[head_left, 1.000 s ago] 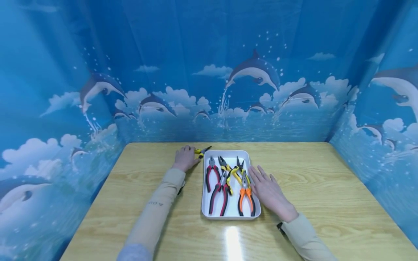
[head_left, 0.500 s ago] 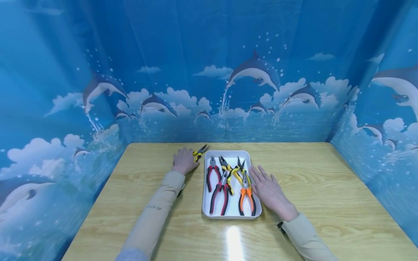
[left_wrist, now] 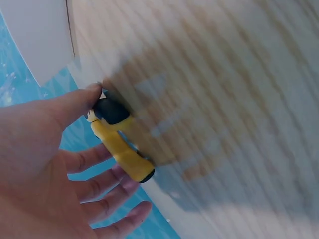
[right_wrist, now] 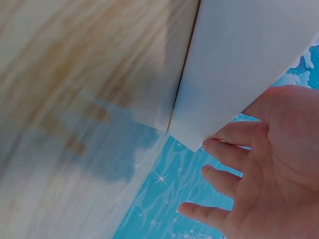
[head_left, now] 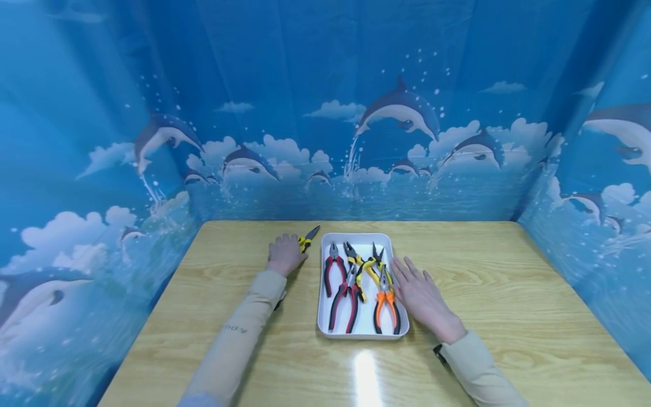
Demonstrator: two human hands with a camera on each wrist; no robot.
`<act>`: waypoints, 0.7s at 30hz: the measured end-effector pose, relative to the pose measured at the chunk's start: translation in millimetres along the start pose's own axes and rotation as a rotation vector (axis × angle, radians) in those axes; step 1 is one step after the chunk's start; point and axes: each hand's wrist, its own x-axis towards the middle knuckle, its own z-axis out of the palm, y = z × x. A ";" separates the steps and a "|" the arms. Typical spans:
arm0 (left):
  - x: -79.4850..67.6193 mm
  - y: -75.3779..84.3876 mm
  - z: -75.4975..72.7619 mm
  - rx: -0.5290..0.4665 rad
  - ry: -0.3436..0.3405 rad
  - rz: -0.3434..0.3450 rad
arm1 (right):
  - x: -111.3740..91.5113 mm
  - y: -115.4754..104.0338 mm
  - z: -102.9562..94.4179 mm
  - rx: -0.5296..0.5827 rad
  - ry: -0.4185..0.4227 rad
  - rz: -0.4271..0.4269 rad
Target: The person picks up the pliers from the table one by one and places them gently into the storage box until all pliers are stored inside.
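My left hand (head_left: 286, 254) grips yellow-and-black long-nose pliers (head_left: 306, 241) on the table, left of a white tray (head_left: 363, 321). Their dark pointed nose faces back and right. In the left wrist view, the thumb presses near the black part of the pliers (left_wrist: 121, 152), and the fingers pass behind the yellow handle. Flat along the tray's right side lies my right hand (head_left: 422, 297), its fingers straight. The right wrist view has the fingertips right at the tray wall (right_wrist: 239, 64), holding nothing.
Inside the tray are red-and-black pliers (head_left: 335, 267), a second red-and-black pair (head_left: 353, 293), orange-and-black pliers (head_left: 385, 298) and yellow-and-black pliers (head_left: 367, 264), some overlapping. The wooden table (head_left: 508, 294) meets a blue dolphin-print curtain (head_left: 305, 85) at its back edge.
The left hand and its yellow-and-black pliers have shifted slightly left, away from the tray's rim, and the nose has turned more toward the back. The right hand stays at the tray.
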 end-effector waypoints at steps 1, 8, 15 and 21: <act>-0.7 0.4 -0.1 -0.001 0.002 -0.002 | 0.0 0.1 -0.1 0.000 -0.001 0.000; -8.3 4.5 0.4 0.039 0.009 -0.016 | 0.9 1.2 -0.9 -0.002 -0.009 0.007; -17.1 8.3 7.4 0.081 0.113 -0.014 | 0.0 0.3 -1.3 0.001 -0.009 0.006; -22.7 8.9 7.0 0.100 0.140 0.004 | -0.4 0.2 -0.6 -0.004 -0.008 0.005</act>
